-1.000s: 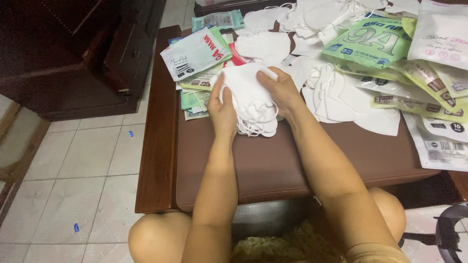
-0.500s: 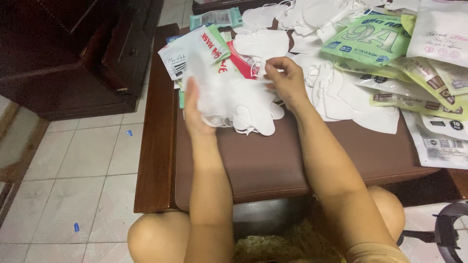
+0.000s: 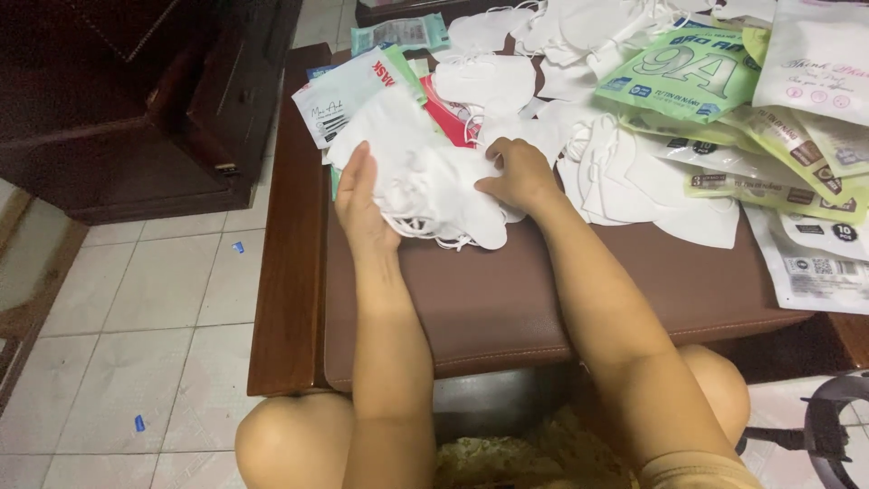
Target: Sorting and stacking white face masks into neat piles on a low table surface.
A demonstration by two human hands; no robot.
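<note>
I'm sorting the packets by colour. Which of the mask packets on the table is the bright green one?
The bright green packet lies at the far right, beyond the right hand; the packets around it are white, pale or teal.

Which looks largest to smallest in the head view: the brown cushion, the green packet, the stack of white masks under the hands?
1. brown cushion: clearly largest.
2. stack of white masks and green packet: they look alike in size; the packet lies farther from the camera and partly covered, so no ranking between them.
</note>
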